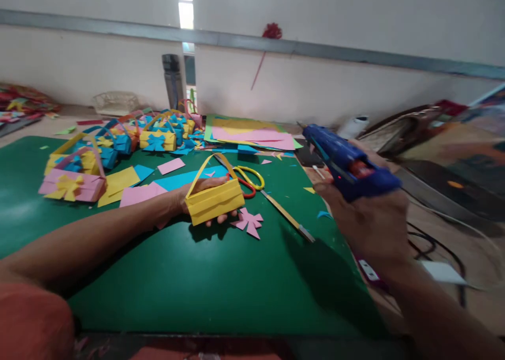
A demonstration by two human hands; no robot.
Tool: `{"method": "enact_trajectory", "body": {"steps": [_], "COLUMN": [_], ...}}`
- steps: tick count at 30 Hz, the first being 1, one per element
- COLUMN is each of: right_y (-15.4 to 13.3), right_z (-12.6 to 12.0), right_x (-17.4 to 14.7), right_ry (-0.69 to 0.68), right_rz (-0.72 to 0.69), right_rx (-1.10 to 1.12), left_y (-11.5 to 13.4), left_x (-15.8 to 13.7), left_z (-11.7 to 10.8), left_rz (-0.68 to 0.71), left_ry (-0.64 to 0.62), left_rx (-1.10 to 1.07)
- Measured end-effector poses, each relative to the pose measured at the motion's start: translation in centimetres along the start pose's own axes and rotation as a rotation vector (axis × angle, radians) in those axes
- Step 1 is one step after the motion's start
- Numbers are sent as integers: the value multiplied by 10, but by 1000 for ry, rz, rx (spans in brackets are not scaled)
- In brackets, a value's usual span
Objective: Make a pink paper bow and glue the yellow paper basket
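A small yellow paper handbag [216,201] with a looped handle rests in my left hand [185,196], whose fingers show beneath it just above the green mat. My right hand [366,223] is raised at the right and wrapped round a blue glue gun [347,162], its nozzle aimed to the upper left. Close to the bag, a pink paper bow [249,221] lies flat on the mat. Scissors with yellow and red handles [254,177] are partly hidden behind the bag. A thin craft knife or brush-like stick [287,212] lies slantwise beside them.
Several finished paper bags with bows [73,183] stand at the left. Coloured sheets [252,133] are stacked at the back of the green mat [189,291]. A dark bottle [172,81] stands by the wall. Cables [437,244] and a power strip [369,270] lie at right.
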State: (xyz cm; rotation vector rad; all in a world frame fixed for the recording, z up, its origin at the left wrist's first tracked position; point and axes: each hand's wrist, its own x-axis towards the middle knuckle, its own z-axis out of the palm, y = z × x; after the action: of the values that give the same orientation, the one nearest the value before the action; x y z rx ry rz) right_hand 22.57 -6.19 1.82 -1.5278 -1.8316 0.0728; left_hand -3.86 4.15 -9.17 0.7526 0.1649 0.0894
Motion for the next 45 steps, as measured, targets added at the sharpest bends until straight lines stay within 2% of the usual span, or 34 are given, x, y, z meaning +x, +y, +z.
{"method": "enact_trajectory", "body": {"steps": [1,4,5,7,9,16,20,24,32,36,41,45], "right_y": [2,12,16,22,27,50,60,60,60,60,34,9], "right_z": [-2,0,3,9,16,44,48,45,53,49,36,36], "right_x": [7,19,20,18,12,2,5,8,11,12,9,-1], "right_ry": [11,-92,-151,-255,-264,-419,-491,-535,-558,-559,-496,-573], "right_rz": [29,190,197,121,92,147,168,140,64,1,-83,-105], "right_rx": [-21,-6,-64,-338,-461,-819,-923,-959,-968,-944,-858,-707], "left_y": [-1,-2,-3,-4,-5,-7,-7,-6,-6,-6,2,7], "left_x": [0,-1,-1,-1,-1,-1,-1,-1,-1,-1,-5,-10], "left_z": [0,-2,-2,-3,-4,-1,2,1,1,0,-1,3], "left_rz": [11,24,23,17,22,6,22,67,52,48,15,59], "left_ry": [7,-11,-12,-6,9,31,34,30,10,3,-74,-85], "left_rx": [-6,-22,-26,-25,-17,-38,1,17,-8,-23,-82,-68]}}
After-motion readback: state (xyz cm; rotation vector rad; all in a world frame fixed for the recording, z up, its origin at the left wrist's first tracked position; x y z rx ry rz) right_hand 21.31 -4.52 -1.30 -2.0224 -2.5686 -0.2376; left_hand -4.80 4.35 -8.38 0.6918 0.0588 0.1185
